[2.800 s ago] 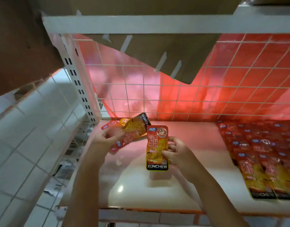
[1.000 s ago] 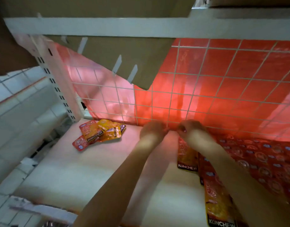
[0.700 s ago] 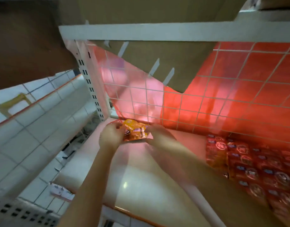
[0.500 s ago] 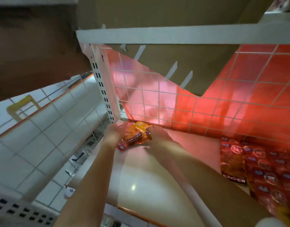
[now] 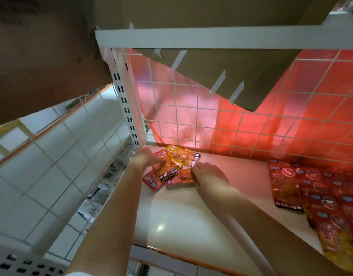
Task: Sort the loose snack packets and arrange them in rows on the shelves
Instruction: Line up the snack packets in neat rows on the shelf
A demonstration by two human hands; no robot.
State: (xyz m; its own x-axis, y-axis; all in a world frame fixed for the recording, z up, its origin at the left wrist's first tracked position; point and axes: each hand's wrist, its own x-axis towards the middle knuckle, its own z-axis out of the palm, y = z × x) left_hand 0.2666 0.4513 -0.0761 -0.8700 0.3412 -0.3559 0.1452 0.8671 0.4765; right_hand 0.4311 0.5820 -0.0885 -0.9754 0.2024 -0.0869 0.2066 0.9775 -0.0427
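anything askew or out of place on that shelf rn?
Yes. A jumbled pile of red and orange foil snack packets sits in the white shelf's back left corner, overlapping at odd angles, unlike the flat rows of red packets on the right. Left hand and right hand are both on the pile.

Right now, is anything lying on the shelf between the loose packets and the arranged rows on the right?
Nothing visible: bare white shelf separates the loose packets, under both hands, from the arranged rows.
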